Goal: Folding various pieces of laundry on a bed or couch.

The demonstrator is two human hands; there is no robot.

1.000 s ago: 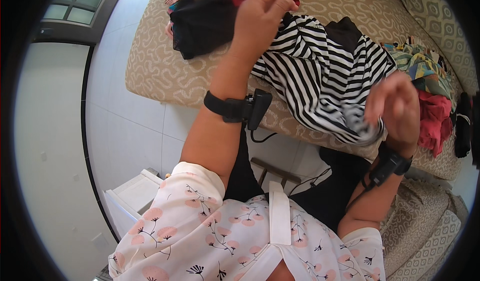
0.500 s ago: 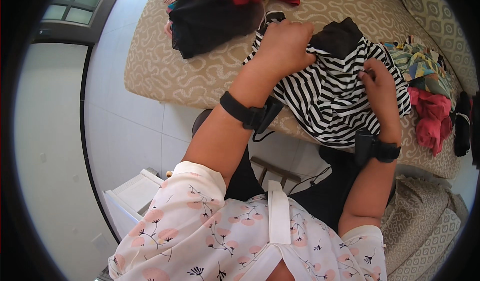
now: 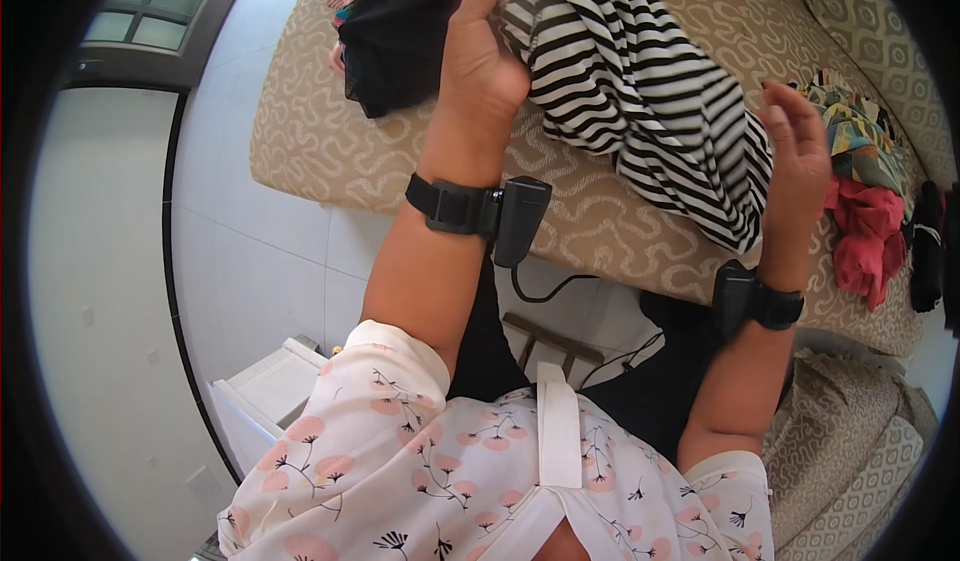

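A black-and-white striped garment (image 3: 640,91) is stretched slantwise over the patterned couch seat, its upper left end lifted and blurred by motion. At that end my left hand (image 3: 484,56) is closed on the cloth, with its fingers mostly hidden behind the wrist and fabric. Beside the garment's lower right end is my right hand (image 3: 797,141), its fingers apart and slightly curled, gripping nothing that I can see. Each wrist wears a black strap with a small black box.
The couch seat (image 3: 330,156) carries a pile with a black garment (image 3: 395,56) at the far left. Multicoloured cloth (image 3: 855,141), a pink-red garment (image 3: 865,236) and a black rolled bundle (image 3: 926,246) lie at the right. A white drawer unit (image 3: 270,386) stands at lower left.
My left hand has raised and pulled the striped garment's end up and to the left, stretching it out. The dark patch at its top no longer shows. My right hand has let go and shifted right.
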